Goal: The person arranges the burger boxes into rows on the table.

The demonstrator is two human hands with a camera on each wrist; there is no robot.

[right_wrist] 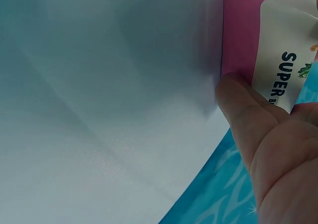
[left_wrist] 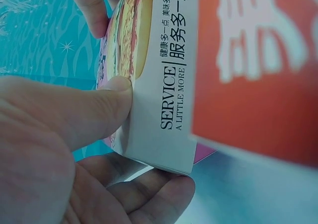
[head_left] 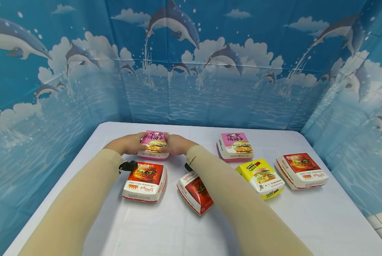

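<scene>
Near the far left of the table, a pink and white burger box (head_left: 155,144) sits between both hands. My left hand (head_left: 129,143) grips its left side, and in the left wrist view the thumb (left_wrist: 107,107) presses the top edge while other fingers curl against the side. My right hand (head_left: 178,144) holds the opposite side; the right wrist view shows fingers (right_wrist: 243,97) along its pink lower part. Just in front of the left hand lies a red and white burger box (head_left: 146,181). Another red burger box (head_left: 195,192), turned at an angle, is partly hidden by the right forearm.
To the right stand a second pink burger box (head_left: 235,146), a yellow burger box (head_left: 261,177) partly behind the right sleeve, and a red and white burger box (head_left: 301,170). A white cloth (head_left: 146,227) covers the table. A blue dolphin curtain (head_left: 210,96) hangs behind it.
</scene>
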